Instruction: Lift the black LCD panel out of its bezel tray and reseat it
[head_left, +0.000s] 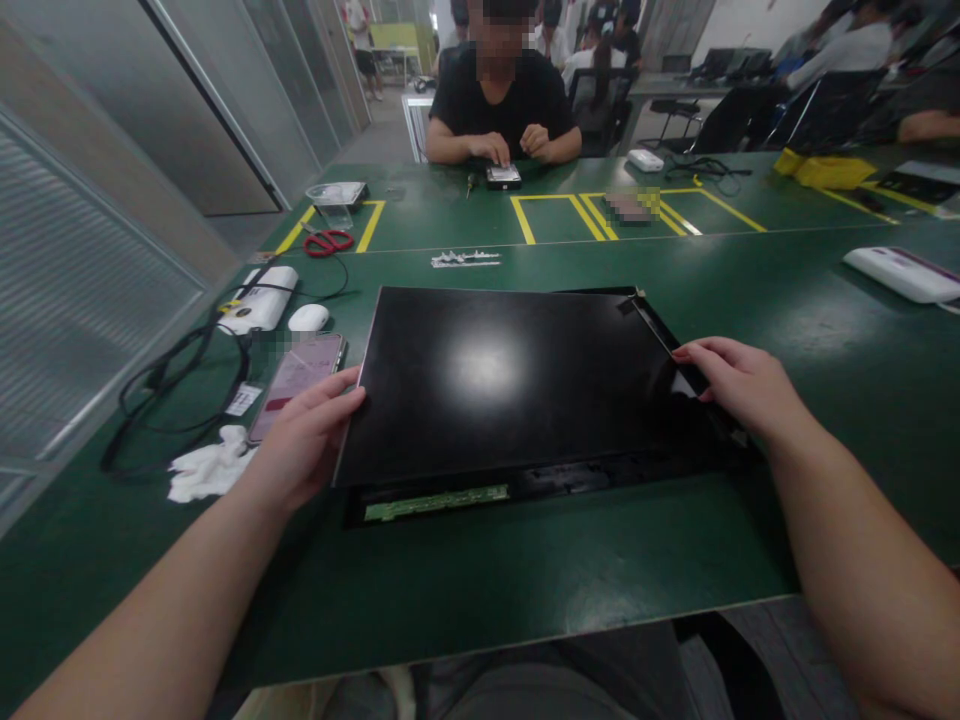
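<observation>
A glossy black LCD screen panel [487, 385] is held by its two side edges, lying over a black frame [570, 478] on the green table. My left hand [304, 435] is closed on the panel's left edge, thumb on top. On the opposite edge, my right hand [739, 380] pinches the panel between thumb and fingers, close to the frame's right side. Below the panel's near edge, a green circuit board strip [436, 502] shows in the frame. The undersides of panel and frame are hidden.
To the left lie a phone [300, 380], crumpled tissue [210, 465], black cable [124, 410], white mouse [309, 318] and red-handled scissors [328, 242]. White strips [465, 259] lie beyond the panel. Across the table, a person's hands [491, 148] touch a small drive [503, 177]. A white device [904, 275] is at right.
</observation>
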